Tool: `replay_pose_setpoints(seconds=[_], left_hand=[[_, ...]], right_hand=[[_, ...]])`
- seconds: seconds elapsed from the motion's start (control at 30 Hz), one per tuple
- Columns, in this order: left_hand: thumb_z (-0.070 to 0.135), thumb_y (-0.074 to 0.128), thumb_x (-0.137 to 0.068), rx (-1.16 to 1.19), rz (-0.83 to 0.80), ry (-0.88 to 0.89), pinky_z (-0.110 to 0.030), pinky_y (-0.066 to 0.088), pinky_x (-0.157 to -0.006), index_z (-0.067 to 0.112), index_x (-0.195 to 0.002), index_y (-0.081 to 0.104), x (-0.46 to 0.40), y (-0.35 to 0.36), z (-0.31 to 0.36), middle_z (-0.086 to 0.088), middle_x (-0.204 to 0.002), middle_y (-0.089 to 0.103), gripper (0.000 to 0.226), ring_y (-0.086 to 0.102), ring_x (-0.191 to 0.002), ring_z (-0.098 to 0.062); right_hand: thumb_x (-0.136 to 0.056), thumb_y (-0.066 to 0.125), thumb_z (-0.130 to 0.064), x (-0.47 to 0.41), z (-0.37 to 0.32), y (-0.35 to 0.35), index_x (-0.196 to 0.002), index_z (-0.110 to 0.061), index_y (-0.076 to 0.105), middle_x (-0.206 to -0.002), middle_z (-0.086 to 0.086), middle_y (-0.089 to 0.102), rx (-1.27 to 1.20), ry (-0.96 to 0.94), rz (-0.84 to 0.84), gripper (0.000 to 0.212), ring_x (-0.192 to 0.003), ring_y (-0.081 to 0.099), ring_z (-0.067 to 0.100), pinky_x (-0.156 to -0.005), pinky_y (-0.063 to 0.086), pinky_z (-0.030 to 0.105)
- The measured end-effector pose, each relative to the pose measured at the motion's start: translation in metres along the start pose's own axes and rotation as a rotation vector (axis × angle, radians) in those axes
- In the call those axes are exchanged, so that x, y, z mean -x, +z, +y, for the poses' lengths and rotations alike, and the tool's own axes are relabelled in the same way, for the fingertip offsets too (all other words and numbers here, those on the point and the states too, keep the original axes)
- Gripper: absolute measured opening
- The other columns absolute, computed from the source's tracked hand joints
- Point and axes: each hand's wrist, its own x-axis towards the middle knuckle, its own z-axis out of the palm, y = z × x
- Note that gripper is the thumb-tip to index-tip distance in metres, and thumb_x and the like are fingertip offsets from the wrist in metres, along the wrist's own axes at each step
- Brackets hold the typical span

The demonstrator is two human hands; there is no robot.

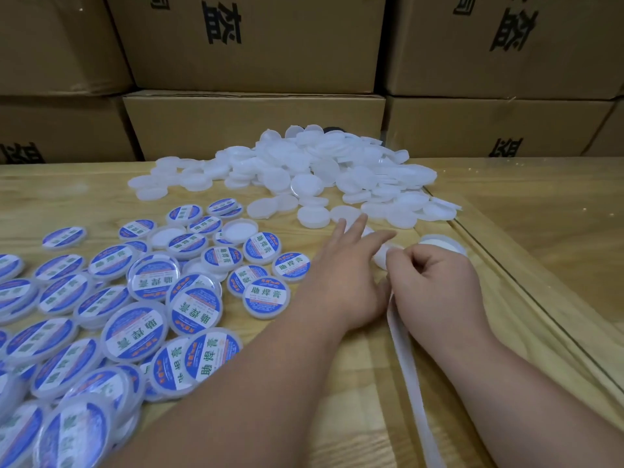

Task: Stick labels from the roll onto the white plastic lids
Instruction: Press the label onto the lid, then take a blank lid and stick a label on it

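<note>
A heap of plain white plastic lids (pixel 314 163) lies at the back middle of the wooden table. Several lids with blue labels (pixel 135 329) are spread over the left side. The label roll (pixel 442 243) sits just behind my right hand (pixel 435 282), whose fingers are curled on the white backing strip (pixel 410 373); the strip trails toward me between my forearms. My left hand (pixel 347 265) lies flat with fingers stretched over a plain lid (pixel 383 256), partly hidden beneath it. Whether a label is pinched between my fingers cannot be seen.
Stacked brown cardboard boxes (pixel 253 123) with black print wall off the back of the table. A glass sheet covers the table (pixel 540 204); its seam (pixel 526 292) runs diagonally on the right. Loose plain lids (pixel 314 216) lie just beyond my fingers.
</note>
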Motion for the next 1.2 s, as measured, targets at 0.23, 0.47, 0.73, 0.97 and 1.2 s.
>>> replay_pose_setpoints(seconds=[0.23,0.47,0.73,0.97,1.2], left_hand=[[0.055,0.040,-0.089,-0.375,-0.240,-0.040,-0.065,-0.002,-0.119,0.057,-0.153,0.006,-0.044,0.016,0.001,0.008,-0.170,-0.012,0.073,-0.019,-0.154,-0.029],[0.053,0.044,-0.092,-0.379,-0.130,-0.015,-0.047,0.021,-0.120,0.048,-0.138,0.045,-0.021,0.007,0.002,0.006,-0.154,0.034,0.046,0.017,-0.148,-0.031],[0.060,0.030,-0.092,-0.325,-0.037,-0.083,-0.047,0.012,-0.123,0.040,-0.139,0.039,0.058,0.003,0.019,0.009,-0.147,0.034,0.052,0.008,-0.152,-0.028],[0.047,0.026,-0.082,-0.020,-0.053,-0.113,-0.031,-0.004,-0.122,0.048,-0.149,0.033,0.082,-0.016,0.020,0.012,-0.168,0.008,0.067,-0.014,-0.154,-0.008],[0.021,0.056,-0.089,0.027,0.075,-0.097,-0.021,0.028,-0.113,0.037,-0.141,0.051,0.070,-0.015,0.009,0.013,-0.142,0.048,0.054,0.039,-0.136,-0.007]], right_hand=[[-0.086,0.058,-0.013,0.000,0.005,-0.004,-0.049,-0.013,0.035,-0.041,-0.010,0.028,-0.032,0.010,0.015,0.043,-0.044,0.029,0.010,-0.040,0.025,0.019],[-0.086,0.058,-0.014,-0.002,0.004,-0.005,-0.050,-0.013,0.036,-0.042,-0.010,0.028,-0.021,0.020,0.013,0.042,-0.044,0.028,0.010,-0.040,0.026,0.019],[-0.089,0.059,-0.033,-0.001,0.003,-0.005,-0.055,-0.004,0.046,-0.042,-0.006,0.033,-0.022,0.005,-0.005,0.046,-0.045,0.033,0.011,-0.043,0.030,0.023],[-0.086,0.054,-0.049,0.005,-0.005,-0.008,-0.061,0.002,0.050,-0.044,-0.005,0.032,-0.084,-0.021,-0.088,0.057,-0.045,0.033,0.009,-0.045,0.030,0.023],[-0.092,0.070,-0.018,0.006,-0.005,-0.008,-0.053,-0.007,0.036,-0.047,-0.008,0.028,-0.301,0.034,-0.164,0.053,-0.045,0.027,0.006,-0.044,0.026,0.014]])
